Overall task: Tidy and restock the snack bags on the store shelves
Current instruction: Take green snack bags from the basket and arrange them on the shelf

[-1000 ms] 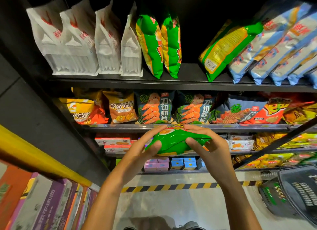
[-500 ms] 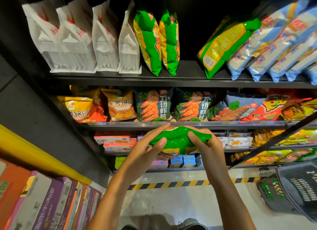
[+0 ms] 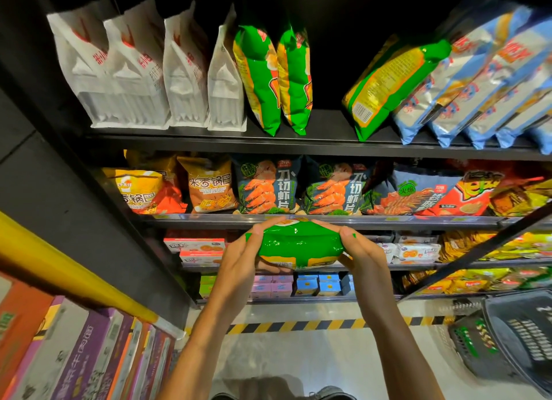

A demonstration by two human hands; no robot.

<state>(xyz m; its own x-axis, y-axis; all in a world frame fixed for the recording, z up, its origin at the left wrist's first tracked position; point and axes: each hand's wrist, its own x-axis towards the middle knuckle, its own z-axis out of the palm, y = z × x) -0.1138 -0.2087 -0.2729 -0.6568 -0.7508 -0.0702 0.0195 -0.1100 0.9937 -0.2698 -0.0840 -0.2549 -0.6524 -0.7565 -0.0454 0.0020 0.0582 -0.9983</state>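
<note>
From the head camera, you hold one green snack bag (image 3: 300, 246) in mid-air, in front of the front edge of the second shelf (image 3: 328, 220). Your left hand (image 3: 239, 262) grips its left end, fingers curled over the top and underneath. Your right hand (image 3: 363, 253) pinches the right end the same way. The bag looks light, puffed and glossy, so judge it slippery and easy to crush; keep your hold on the sealed ends and do not squeeze the middle. On the top shelf (image 3: 325, 122), two matching green bags (image 3: 273, 77) stand upright near the middle, with a bare gap to their right, a likely place for it. The bag's printed face points away, so its label is unreadable. The basket (image 3: 519, 337) is cut off at the lower right corner, and its contents are hard to make out.
</note>
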